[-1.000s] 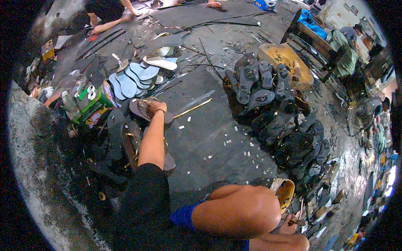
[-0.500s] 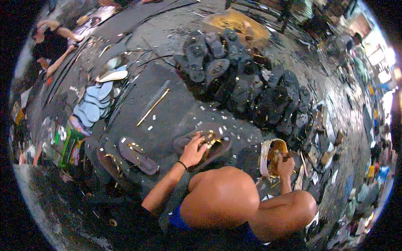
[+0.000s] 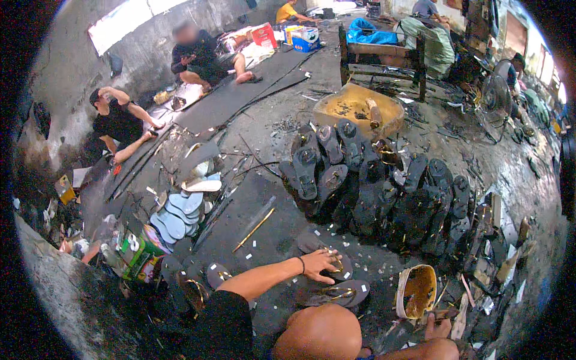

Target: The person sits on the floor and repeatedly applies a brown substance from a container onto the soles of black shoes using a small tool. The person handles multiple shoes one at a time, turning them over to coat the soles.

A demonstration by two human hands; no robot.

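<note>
Head view: the hands are well apart. The left hand (image 3: 321, 265) is laid, fingers spread, over the gold strap of one dark sandal (image 3: 345, 272) on the dark mat (image 3: 285, 219); by its flat pose, the sandal seems to be steadied, though whether the strap is pinched cannot be told. By the right hand (image 3: 438, 327), one brown tool (image 3: 445, 314), its kind unclear, is gripped just beside one pale tub (image 3: 401, 294), set there presumably for easy reach. One second sandal (image 3: 357, 290) is laid near the first, towards the knee; one third sandal (image 3: 216, 275) is partly hidden by the left forearm. One thin stick (image 3: 254, 230) and at least four blue soles (image 3: 170, 227) can be counted; the sandal pile (image 3: 367, 207), apparently stacked to save space, is too overlapped for counting.
</note>
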